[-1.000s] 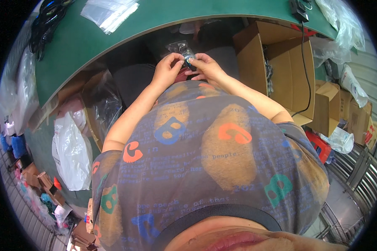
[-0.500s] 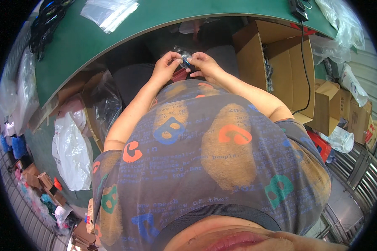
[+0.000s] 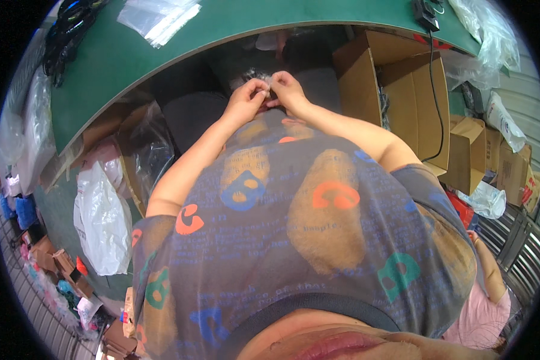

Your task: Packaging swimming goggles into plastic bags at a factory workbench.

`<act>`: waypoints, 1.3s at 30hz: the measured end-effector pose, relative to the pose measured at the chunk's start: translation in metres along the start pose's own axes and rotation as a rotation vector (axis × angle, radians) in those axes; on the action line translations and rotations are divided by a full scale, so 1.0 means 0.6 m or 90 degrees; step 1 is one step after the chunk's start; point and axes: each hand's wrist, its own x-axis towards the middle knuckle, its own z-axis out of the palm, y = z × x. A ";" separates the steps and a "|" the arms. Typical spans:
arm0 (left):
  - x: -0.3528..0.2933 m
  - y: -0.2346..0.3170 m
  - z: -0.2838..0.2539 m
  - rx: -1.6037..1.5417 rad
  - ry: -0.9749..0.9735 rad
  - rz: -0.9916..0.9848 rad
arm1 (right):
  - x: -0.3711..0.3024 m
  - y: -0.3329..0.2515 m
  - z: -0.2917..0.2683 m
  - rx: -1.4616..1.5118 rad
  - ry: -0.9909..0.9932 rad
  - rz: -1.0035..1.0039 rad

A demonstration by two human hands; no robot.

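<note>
From where I stand, a black cable bundle (image 3: 72,36) lies on the left part of the green worktable (image 3: 270,13), with a stack of clear flat bags (image 3: 159,21) to its right, near the table's front edge. On the person's side of that edge, in front of the body, is a small clear plastic packet (image 3: 256,74), something dark showing in it, too small to make out. Film this thin, I'd say, is best handled with light, even pinches close together, one hand steadying while the other works. The left hand (image 3: 245,103) has thumb and forefinger nipped together at the packet's near side; the right hand (image 3: 290,95) pinches just beside it, fingertips almost meeting, the gap in each grip next to nothing. How firmly they press I cannot tell. Right of them, below the table's edge, stands an open cardboard box (image 3: 415,108).
</note>
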 end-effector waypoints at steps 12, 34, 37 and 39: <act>0.001 0.044 -0.014 0.333 0.123 -0.033 | -0.031 -0.041 -0.017 -0.496 -0.070 -0.122; -0.103 0.252 -0.065 0.037 -0.030 0.025 | -0.063 -0.077 -0.003 -0.251 -0.355 0.013; -0.100 0.277 -0.102 0.117 0.045 0.108 | -0.059 -0.070 0.001 -0.197 -0.340 0.041; -0.095 0.283 -0.076 0.328 0.015 0.195 | -0.066 -0.079 0.007 -0.271 -0.324 0.020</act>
